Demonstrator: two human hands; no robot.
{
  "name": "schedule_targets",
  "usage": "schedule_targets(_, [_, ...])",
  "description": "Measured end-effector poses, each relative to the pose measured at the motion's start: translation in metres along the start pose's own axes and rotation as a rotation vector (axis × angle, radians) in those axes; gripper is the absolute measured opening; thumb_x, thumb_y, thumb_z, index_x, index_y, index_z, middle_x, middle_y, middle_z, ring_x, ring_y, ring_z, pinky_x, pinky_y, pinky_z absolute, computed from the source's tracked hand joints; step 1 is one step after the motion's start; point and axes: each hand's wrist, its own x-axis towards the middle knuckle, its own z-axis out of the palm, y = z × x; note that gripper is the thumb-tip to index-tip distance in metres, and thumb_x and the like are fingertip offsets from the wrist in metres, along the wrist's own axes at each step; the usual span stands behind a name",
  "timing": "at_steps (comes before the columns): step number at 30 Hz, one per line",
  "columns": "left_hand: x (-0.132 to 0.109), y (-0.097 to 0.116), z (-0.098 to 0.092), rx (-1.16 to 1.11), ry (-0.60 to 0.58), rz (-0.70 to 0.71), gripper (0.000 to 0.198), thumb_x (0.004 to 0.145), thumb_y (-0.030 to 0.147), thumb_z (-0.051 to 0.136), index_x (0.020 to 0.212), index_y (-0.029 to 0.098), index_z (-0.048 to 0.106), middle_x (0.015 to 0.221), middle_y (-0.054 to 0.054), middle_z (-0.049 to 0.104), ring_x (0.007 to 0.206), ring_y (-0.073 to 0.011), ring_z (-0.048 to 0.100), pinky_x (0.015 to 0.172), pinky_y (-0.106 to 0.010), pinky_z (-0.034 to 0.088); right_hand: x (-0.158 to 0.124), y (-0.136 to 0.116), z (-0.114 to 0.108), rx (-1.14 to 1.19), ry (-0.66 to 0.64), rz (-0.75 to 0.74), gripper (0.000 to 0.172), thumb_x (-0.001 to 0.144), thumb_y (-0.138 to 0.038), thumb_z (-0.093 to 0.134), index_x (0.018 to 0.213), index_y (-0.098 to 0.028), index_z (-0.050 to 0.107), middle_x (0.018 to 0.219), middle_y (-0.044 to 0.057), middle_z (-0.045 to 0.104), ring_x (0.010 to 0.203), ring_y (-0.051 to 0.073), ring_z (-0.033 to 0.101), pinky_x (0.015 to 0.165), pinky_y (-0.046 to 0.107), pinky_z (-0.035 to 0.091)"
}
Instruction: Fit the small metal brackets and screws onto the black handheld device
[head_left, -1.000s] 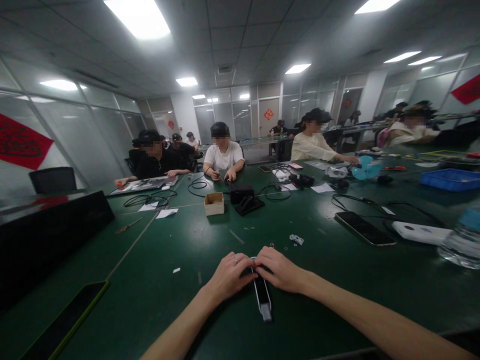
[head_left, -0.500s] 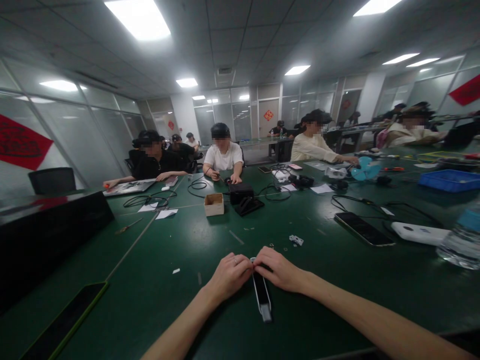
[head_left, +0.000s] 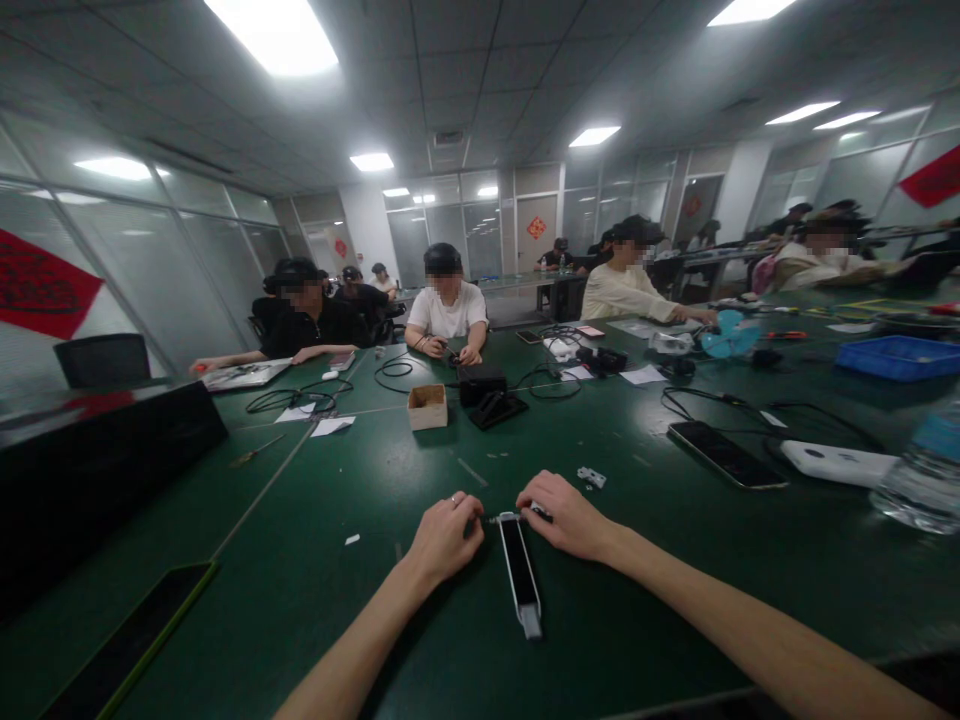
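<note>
A slim device with a black face and white rim [head_left: 520, 568] lies lengthwise on the green table before me, a grey plug-like piece at its near end. Just left of its far end is my left hand [head_left: 444, 537], fingers curled inward; a tiny dark bit shows beside the fingertips, too small to name. My right hand [head_left: 564, 515] rests on the other side, fingers bent down over a small dark and pale piece [head_left: 541, 513], mostly hidden. Neither hand touches the device. Beyond my right hand lies a small grey-white part [head_left: 591, 477].
A phone [head_left: 726, 455], a white device [head_left: 836, 464] and a water bottle [head_left: 919, 475] stand to the right. Ahead are an open cardboard box [head_left: 427, 408] and a black box [head_left: 481, 384]. A dark green-edged panel [head_left: 127, 640] lies left. Co-workers sit across the table.
My hands have parted from the device's far end, left hand leftward, right hand slightly up and right. The device's far end is now uncovered.
</note>
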Motion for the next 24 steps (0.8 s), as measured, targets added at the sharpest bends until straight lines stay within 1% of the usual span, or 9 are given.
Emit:
schedule_targets(2, [0.0001,-0.0011,0.0004,-0.015,-0.044,-0.008,0.015,0.083,0.018,0.047,0.094,0.021,0.057,0.089,-0.002,0.062,0.078,-0.0153,0.058,0.071,-0.026,0.045,-0.0002,0.0027,-0.0029,-0.024,-0.021,0.027,0.012,0.088,-0.017,0.05,0.092,-0.016,0.061,0.091,0.006,0.062,0.086,0.018,0.053,0.076,0.033,0.042])
schedule_targets(5, [0.0001,-0.0015,0.0004,-0.048,-0.071,0.001,0.015,0.086,0.02,0.047,0.096,0.021,0.058,0.09,-0.002,0.062,0.08,-0.0153,0.059,0.072,-0.026,0.045,-0.0004,0.0039,-0.0067,-0.043,-0.05,0.049,0.013,0.088,-0.018,0.05,0.092,-0.016,0.062,0.091,0.006,0.063,0.087,0.019,0.053,0.076,0.034,0.042])
schedule_targets(11, [0.0006,-0.0023,-0.0013,-0.032,-0.118,0.031,0.015,0.087,0.024,0.049,0.097,0.022,0.06,0.093,-0.001,0.064,0.083,-0.0159,0.059,0.074,-0.026,0.045,-0.0001,0.0027,-0.009,-0.071,-0.102,0.036,0.015,0.086,-0.018,0.049,0.09,-0.017,0.064,0.092,0.006,0.062,0.089,0.02,0.051,0.076,0.034,0.041])
schedule_targets(19, [0.0009,-0.0006,-0.0035,0.012,-0.124,0.066,0.017,0.091,0.027,0.048,0.101,0.023,0.061,0.094,0.0,0.066,0.083,-0.0161,0.06,0.075,-0.027,0.045,-0.0011,0.0022,-0.0089,-0.056,-0.118,0.02,0.014,0.085,-0.02,0.052,0.091,-0.017,0.065,0.094,0.007,0.061,0.092,0.02,0.05,0.078,0.035,0.04])
schedule_targets(24, [0.0013,-0.0016,-0.0009,0.023,-0.116,0.09,0.019,0.092,0.029,0.047,0.104,0.023,0.062,0.097,0.0,0.067,0.085,-0.0161,0.061,0.077,-0.027,0.045,-0.0007,0.0031,-0.0066,-0.062,-0.103,0.032,0.012,0.084,-0.022,0.054,0.087,-0.017,0.065,0.09,0.006,0.061,0.091,0.021,0.05,0.078,0.035,0.04])
